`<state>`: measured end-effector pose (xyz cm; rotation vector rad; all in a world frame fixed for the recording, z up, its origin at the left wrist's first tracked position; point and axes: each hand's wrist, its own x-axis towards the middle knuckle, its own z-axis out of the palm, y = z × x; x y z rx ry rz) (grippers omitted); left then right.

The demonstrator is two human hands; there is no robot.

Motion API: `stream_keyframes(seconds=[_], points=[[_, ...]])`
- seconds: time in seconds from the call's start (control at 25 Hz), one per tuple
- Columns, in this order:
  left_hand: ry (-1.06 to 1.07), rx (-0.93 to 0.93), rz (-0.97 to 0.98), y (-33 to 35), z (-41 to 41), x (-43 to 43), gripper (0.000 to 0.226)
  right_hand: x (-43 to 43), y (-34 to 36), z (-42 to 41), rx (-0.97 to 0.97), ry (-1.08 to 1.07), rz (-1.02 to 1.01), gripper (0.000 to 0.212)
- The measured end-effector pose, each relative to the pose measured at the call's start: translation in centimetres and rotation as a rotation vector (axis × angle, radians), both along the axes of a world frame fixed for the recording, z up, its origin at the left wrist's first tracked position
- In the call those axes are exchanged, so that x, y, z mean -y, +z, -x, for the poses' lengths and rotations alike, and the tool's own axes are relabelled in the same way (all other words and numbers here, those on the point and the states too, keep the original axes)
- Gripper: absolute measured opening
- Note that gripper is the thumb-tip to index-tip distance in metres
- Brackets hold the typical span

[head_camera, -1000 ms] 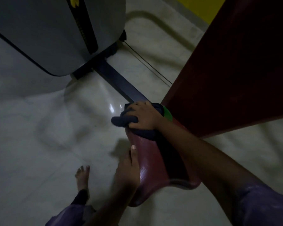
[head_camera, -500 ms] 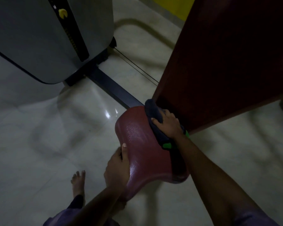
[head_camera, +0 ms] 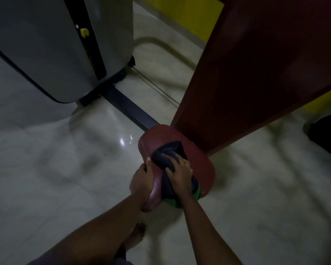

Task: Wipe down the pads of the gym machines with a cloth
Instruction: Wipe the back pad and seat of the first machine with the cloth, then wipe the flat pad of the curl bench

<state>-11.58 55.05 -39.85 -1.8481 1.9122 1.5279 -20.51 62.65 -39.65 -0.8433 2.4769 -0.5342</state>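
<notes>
A dark red seat pad (head_camera: 197, 161) sits low in the middle of the view, below a large dark red back pad (head_camera: 266, 64). My right hand (head_camera: 180, 175) presses a dark blue cloth (head_camera: 170, 152) with a green edge onto the seat pad, fingers spread over the bunched fabric. My left hand (head_camera: 142, 180) grips the seat pad's left rim, thumb on top and fingers hidden underneath.
A grey weight-stack housing (head_camera: 55, 50) with a yellow pin stands at the left on a black floor bar (head_camera: 130, 109). A thin cable (head_camera: 157, 88) runs to the back pad. A dark object (head_camera: 327, 136) sits at the right. My bare foot (head_camera: 136, 234) stands on the pale floor.
My right hand has slid the cloth from the seat pad's right edge, by the back pad, toward the pad's middle and near end. My left hand stays on the left rim.
</notes>
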Motion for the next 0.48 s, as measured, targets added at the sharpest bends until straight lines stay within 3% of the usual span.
stream_keyframes(seconds=[0.24,0.48], points=[[0.143,-0.291,-0.149,4.7,-5.0,2.0,0.044,1.6,6.8,-3.7,0.140,-0.020,0.263,0.058],[0.255,-0.487,-0.146,9.9,-16.1,6.4,0.049,5.5,13.1,-14.4,0.242,-0.067,0.483,0.046]])
